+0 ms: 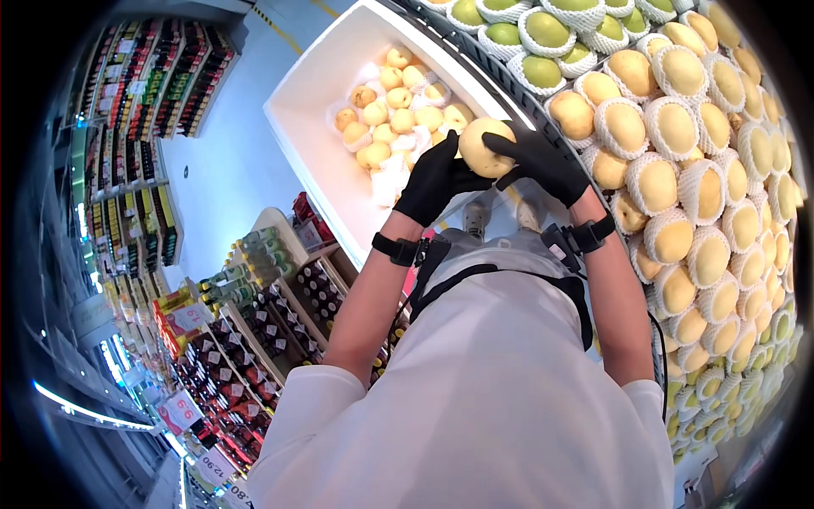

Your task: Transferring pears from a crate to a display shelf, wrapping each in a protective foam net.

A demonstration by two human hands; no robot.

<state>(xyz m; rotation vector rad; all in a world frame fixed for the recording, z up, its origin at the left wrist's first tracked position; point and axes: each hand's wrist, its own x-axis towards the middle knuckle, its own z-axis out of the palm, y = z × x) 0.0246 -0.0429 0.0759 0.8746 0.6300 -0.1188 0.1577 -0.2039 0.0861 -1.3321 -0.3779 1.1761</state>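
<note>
A round yellow pear (pixel 486 147) is held between my two black-gloved hands. My left hand (pixel 435 178) supports it from the left and below, fingers under the fruit. My right hand (pixel 540 159) grips it from the right, with the thumb across its front. Both hands are over the near right edge of a white foam bin (pixel 318 153). Inside that bin lie loose yellow pears (pixel 402 121), a few with brownish skin, along with white foam net sleeves (pixel 389 181). The held pear has no net on it.
On my right rises a sloped display of yellow pears in foam nets (pixel 676 124), with green fruit in nets (pixel 547 30) at its top. A black crate edge (pixel 509 83) borders it. Shelves of bottles (pixel 222 382) stand at left, with price signs.
</note>
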